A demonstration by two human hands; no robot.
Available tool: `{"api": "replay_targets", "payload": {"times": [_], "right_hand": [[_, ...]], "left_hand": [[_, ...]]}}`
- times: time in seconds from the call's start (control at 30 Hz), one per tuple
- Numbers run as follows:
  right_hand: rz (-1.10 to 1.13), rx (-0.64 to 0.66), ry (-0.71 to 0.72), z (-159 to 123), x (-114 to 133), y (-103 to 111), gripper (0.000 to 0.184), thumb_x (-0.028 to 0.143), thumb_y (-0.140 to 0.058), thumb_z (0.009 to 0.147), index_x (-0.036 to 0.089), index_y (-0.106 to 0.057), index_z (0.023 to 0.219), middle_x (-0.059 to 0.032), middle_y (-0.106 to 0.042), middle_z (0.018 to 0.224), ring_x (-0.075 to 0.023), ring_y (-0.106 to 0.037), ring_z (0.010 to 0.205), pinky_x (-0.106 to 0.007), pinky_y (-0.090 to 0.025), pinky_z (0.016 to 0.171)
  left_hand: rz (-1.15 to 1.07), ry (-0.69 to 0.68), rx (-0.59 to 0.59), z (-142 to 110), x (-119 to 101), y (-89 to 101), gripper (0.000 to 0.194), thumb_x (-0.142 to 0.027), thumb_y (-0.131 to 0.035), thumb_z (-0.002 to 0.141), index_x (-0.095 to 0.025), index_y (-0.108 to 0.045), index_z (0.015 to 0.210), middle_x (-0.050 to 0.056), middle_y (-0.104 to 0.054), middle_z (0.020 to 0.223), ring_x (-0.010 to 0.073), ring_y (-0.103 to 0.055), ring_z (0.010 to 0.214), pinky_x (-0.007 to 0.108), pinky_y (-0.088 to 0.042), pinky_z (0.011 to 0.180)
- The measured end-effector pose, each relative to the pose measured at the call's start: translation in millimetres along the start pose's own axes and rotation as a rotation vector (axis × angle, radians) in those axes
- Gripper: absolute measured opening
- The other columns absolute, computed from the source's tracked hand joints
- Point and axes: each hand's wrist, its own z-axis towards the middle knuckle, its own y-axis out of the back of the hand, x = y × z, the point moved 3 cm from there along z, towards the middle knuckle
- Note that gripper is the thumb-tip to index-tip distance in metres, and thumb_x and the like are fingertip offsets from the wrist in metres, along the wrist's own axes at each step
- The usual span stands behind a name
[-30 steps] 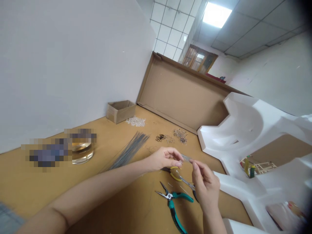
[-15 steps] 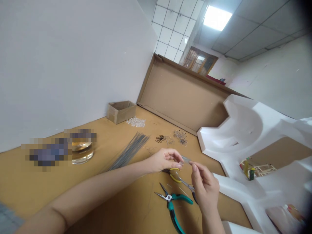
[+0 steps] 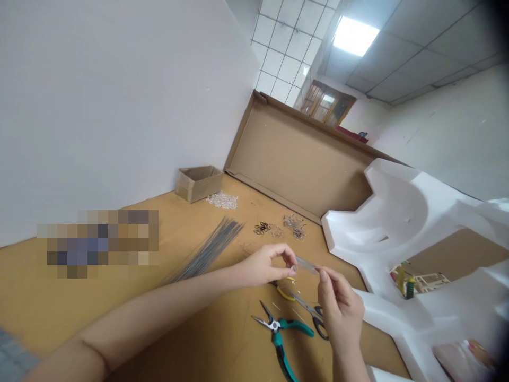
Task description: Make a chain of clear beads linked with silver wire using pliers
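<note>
My left hand (image 3: 270, 263) pinches a small clear, shiny piece (image 3: 294, 268), perhaps a bead, between thumb and fingers. To its right, my right hand (image 3: 341, 302) has thumb and forefinger pressed together on something too fine to make out. A thin greyish strip (image 3: 306, 264) shows between the two hands; I cannot tell whether either hand holds it. Below them lie scissors (image 3: 306, 305) with black handles and a yellow-handled tool (image 3: 284, 292), partly hidden by my left hand. Nearer to me, needle-nose pliers (image 3: 283, 347) with green-and-black handles lie with their jaws apart.
A bundle of grey wires (image 3: 210, 249) lies left of centre. Behind are a small cardboard box (image 3: 200, 185), clear bits (image 3: 222, 200), black rings (image 3: 261, 228) and metal pieces (image 3: 294, 225). White foam (image 3: 397, 196) borders the right; a blurred patch covers things at left.
My right hand has moved slightly right and down, away from my left hand, uncovering more of the scissors' handles. My left hand still pinches the clear piece.
</note>
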Motion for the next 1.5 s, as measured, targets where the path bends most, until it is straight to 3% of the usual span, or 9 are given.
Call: {"api": "replay_targets", "payload": {"times": [0.1,0.3,0.5,1.17,1.4,1.5], "right_hand": [[-0.005,-0.009,-0.004,0.5,0.3,0.7,0.026,0.038,-0.052,0.081,0.017,-0.067,0.084,-0.0009,-0.061,0.052,-0.0131,-0.057,0.045,-0.02,-0.044,0.04],[-0.01,0.002,0.038,0.7,2.1,0.8,0.024,0.036,-0.051,0.082,0.017,-0.067,0.085,-0.0013,-0.064,0.055,-0.0131,-0.058,0.045,-0.02,-0.046,0.041],[-0.061,0.012,0.2,-1.0,11.4,-0.7,0.015,0.026,-0.052,0.083,0.019,-0.066,0.083,-0.0032,-0.069,0.069,-0.0131,-0.061,0.051,-0.022,-0.049,0.051],[-0.202,0.05,0.379,-1.5,13.1,-3.2,0.014,0.021,-0.051,0.083,0.02,-0.064,0.088,-0.0041,-0.07,0.074,-0.0138,-0.063,0.054,-0.024,-0.05,0.055],[-0.146,0.128,0.26,3.4,16.8,3.0,0.015,0.025,-0.049,0.084,0.019,-0.062,0.08,-0.0018,-0.066,0.063,-0.0116,-0.056,0.045,-0.022,-0.043,0.044],[-0.129,0.21,0.207,3.8,17.3,2.1,0.016,0.026,-0.047,0.085,0.019,-0.061,0.083,-0.0012,-0.066,0.065,-0.0108,-0.055,0.045,-0.021,-0.043,0.045]], "left_hand": [[0.179,-0.091,-0.015,-2.4,-8.5,0.0,0.011,-0.021,-0.061,0.074,-0.015,-0.057,0.082,0.003,-0.058,0.085,0.0126,-0.054,0.082,0.027,-0.042,0.079],[0.31,-0.236,-0.009,-3.6,-14.8,-2.7,0.007,-0.016,-0.055,0.076,-0.016,-0.056,0.083,0.003,-0.055,0.084,0.0115,-0.053,0.079,0.025,-0.042,0.077],[0.381,-0.273,-0.004,-4.2,-14.8,-3.0,0.007,-0.017,-0.053,0.078,-0.016,-0.055,0.084,0.003,-0.055,0.085,0.0113,-0.053,0.079,0.024,-0.042,0.076],[0.264,-0.13,-0.001,-2.8,-11.1,-1.2,0.011,-0.021,-0.058,0.075,-0.016,-0.06,0.084,0.002,-0.058,0.083,0.0117,-0.055,0.079,0.025,-0.042,0.076],[-0.091,0.093,0.004,0.1,8.3,-5.9,0.024,-0.031,-0.065,0.071,-0.014,-0.059,0.087,0.004,-0.061,0.083,0.0129,-0.056,0.079,0.026,-0.045,0.073],[-0.118,0.144,0.001,-1.1,10.1,-6.3,0.024,-0.033,-0.065,0.071,-0.014,-0.06,0.085,0.005,-0.061,0.083,0.013,-0.056,0.078,0.026,-0.046,0.07]]}}
